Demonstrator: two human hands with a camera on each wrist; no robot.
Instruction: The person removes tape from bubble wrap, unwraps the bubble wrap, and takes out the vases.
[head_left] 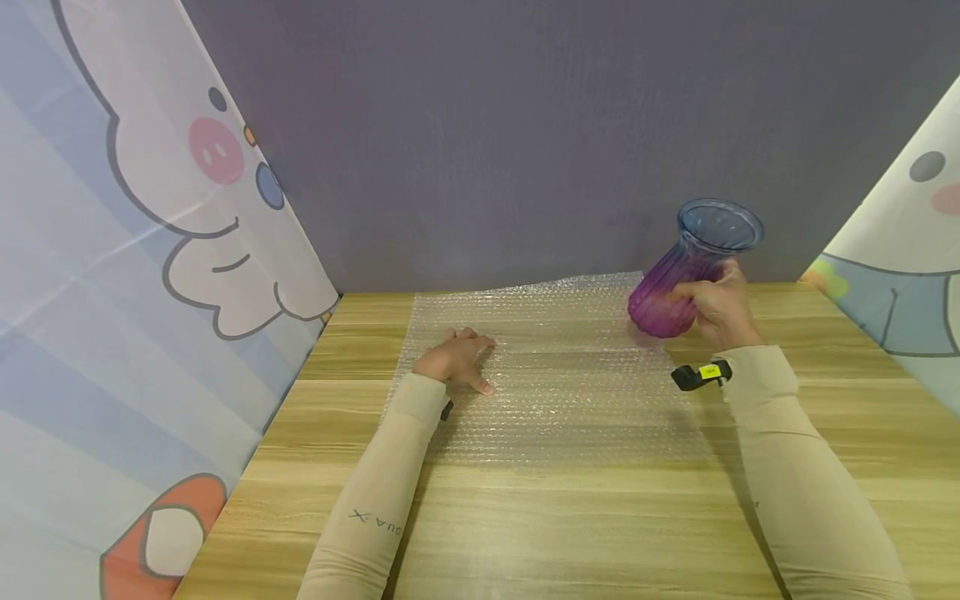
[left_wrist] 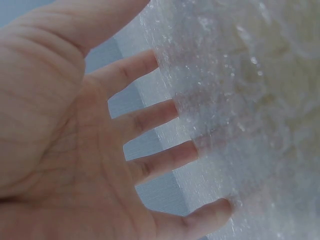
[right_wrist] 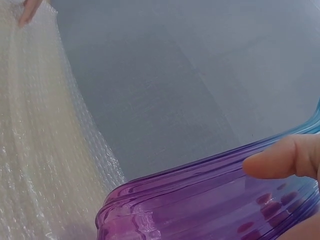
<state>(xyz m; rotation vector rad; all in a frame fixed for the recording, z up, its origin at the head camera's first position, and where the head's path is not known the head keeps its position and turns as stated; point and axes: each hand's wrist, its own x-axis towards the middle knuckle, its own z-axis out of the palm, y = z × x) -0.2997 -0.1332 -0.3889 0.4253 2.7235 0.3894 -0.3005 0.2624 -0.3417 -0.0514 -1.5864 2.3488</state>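
A ribbed glass vase (head_left: 667,292), blue at its flared rim and purple toward the base, tilts over the right edge of a sheet of bubble wrap (head_left: 555,408). My right hand (head_left: 722,307) grips the vase around its side; in the right wrist view the thumb (right_wrist: 280,157) lies along the glass and fingertips show through it. The bubble wrap lies spread on the table. On its left part my left hand (head_left: 456,360) rests with fingers spread. In the left wrist view the fingertips (left_wrist: 187,150) touch the wrap, and the palm holds nothing.
The wood-grain table (head_left: 525,533) runs back to a grey upright panel (head_left: 510,150). Cartoon-printed sheets (head_left: 150,250) stand along the left side and at the right (head_left: 900,308). Black wrist cameras (head_left: 701,375) sit at the sleeve cuffs.
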